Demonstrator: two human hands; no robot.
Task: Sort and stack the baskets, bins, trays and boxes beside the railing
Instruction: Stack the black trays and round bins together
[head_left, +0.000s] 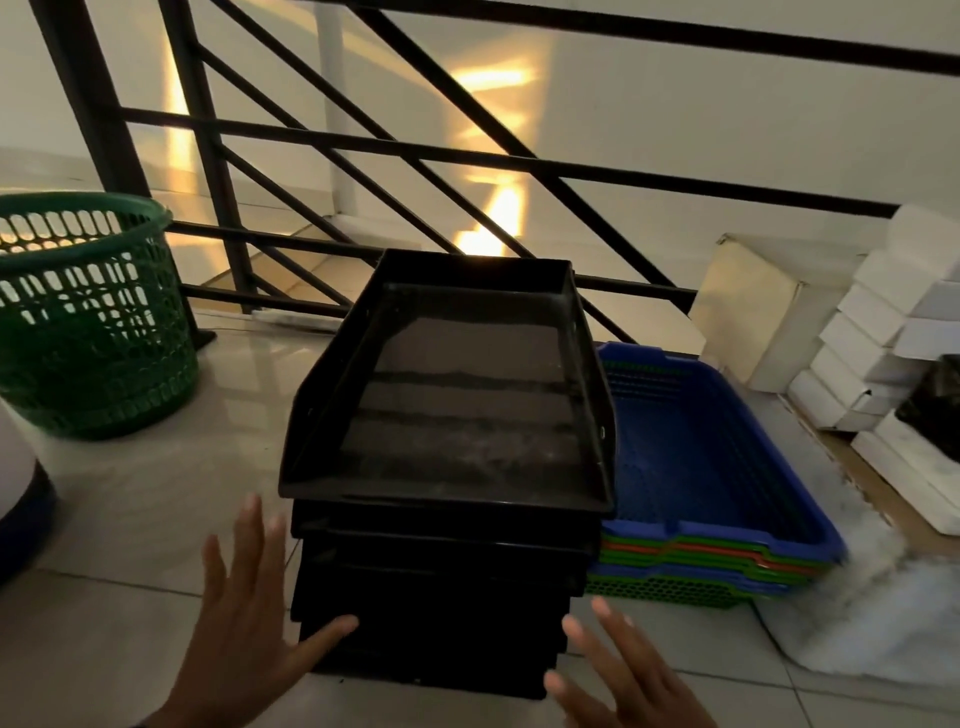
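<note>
You look to be at the squaring-up step on the black trays: they stand stacked on the floor by the railing, the top tray sitting a little skewed and overhanging the ones beneath. Your 2 hands flank the near end of the stack low down. The left hand is spread with fingers straight, thumb tip touching or nearly touching a lower tray's near-left corner. The right hand is likewise spread and holds nothing, just off the near-right corner; whether it touches is hard to tell.

Next, you likely need to press both palms in against the sides and nudge the top tray back into line, or lift the stack as 1 unit. Go gently, since the overhanging tray could slide.

The coloured trays sit nested just right of the stack, the green basket well left, white boxes at far right.
</note>
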